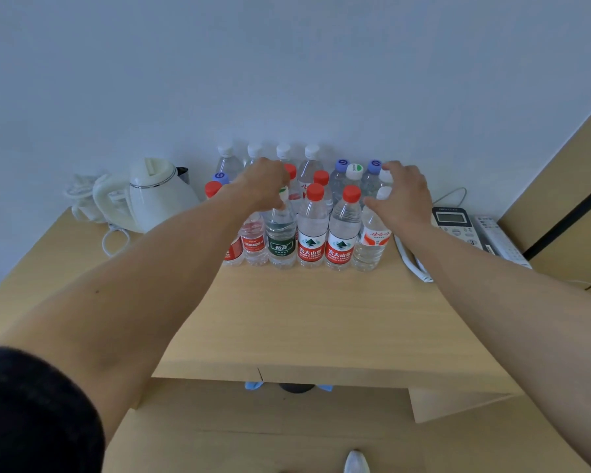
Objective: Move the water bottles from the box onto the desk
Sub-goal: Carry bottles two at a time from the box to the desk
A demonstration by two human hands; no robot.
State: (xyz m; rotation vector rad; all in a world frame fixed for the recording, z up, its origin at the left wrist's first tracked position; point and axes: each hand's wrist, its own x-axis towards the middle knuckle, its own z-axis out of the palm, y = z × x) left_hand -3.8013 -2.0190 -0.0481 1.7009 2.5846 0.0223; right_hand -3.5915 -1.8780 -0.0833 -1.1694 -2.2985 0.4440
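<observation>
Water bottles (309, 230) stand clustered on tabletop (304, 312) by wall; two red labels read "NONGFU SPRING". Left hand (261, 186) grips a green-labelled bottle (281, 233); right hand (401, 194) spread, relaxed, over white-capped bottle (371, 238).

I note a white kettle (154, 196) at far left, and a desk telephone (464, 230) at far right.

Your two arms are bare from above the elbow down. A black sleeve (31, 411) covers your left upper arm, bunched at its edge. Small dark mole on the left forearm (123, 288).
</observation>
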